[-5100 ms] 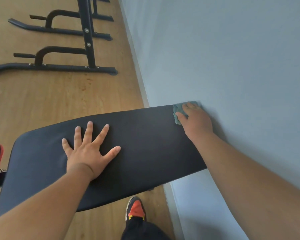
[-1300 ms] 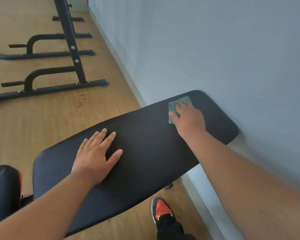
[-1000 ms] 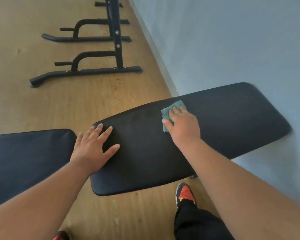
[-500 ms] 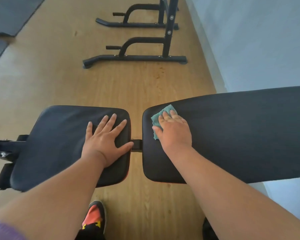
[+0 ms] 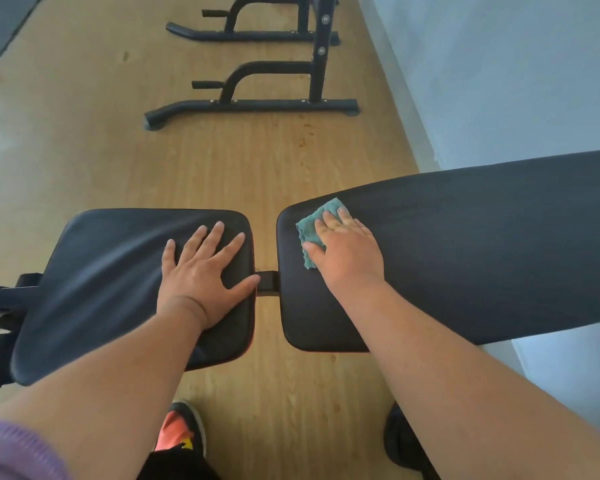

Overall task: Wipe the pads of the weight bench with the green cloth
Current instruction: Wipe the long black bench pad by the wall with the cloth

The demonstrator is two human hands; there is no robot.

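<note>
1. Pressing flat with straight fingers, the right hand (image 5: 347, 252) holds the crumpled green cloth (image 5: 314, 230) at the long black padded backrest's (image 5: 465, 251) nine o'clock end.
2. Left hand (image 5: 205, 275) rests flat, fingers spread, at the square black seat pad's (image 5: 101, 282) three o'clock side.

The seat pad (image 5: 118, 278) and back pad (image 5: 482, 258) look like smooth, matt black vinyl; the green cloth (image 5: 312, 226) is nubbly; the floor (image 5: 222, 161) is wood-grained.

A small crumpled green cloth (image 5: 311, 233) is pressed flat near the left end of the long black padded backrest (image 5: 465, 247); the shorter black seat pad (image 5: 111, 271) is set just beside it.
</note>
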